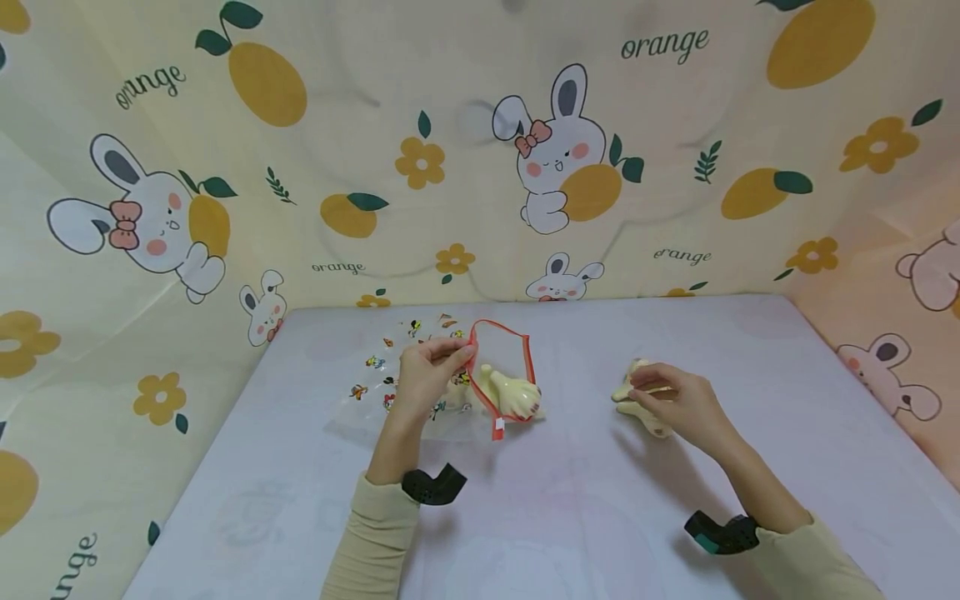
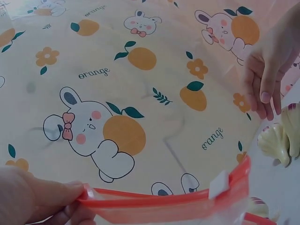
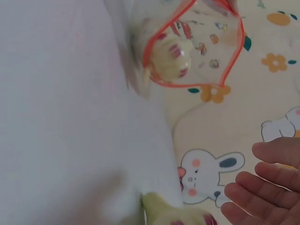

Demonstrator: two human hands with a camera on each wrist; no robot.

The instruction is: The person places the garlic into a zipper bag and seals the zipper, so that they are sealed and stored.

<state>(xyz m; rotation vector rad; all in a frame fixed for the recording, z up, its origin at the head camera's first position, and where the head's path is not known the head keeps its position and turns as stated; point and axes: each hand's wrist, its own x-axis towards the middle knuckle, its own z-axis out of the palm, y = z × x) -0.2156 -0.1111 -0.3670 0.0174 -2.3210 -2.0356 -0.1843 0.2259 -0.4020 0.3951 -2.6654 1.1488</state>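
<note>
My left hand (image 1: 427, 375) pinches the red rim of a clear zip bag (image 1: 528, 362) printed with small cartoon figures. The bag's mouth stands wide, and a white slider (image 2: 219, 184) sits on the rim. Pale garlic (image 1: 516, 395) with purple streaks lies inside, just behind the opening. To the right, my right hand (image 1: 678, 404) hovers over more garlic bulbs (image 1: 648, 420) on the table, partly covering them in the head view. In the left wrist view its fingers hang loosely above two garlic bulbs (image 2: 274, 143), holding nothing.
A white-covered table (image 1: 555, 517) carries everything. Behind it rises a cream backdrop (image 1: 450, 83) with rabbits, oranges and flowers, continuing along both sides. The bag's printed body spreads flat to the left, beneath my left hand. Black wrist mounts (image 1: 435, 485) sit on both forearms.
</note>
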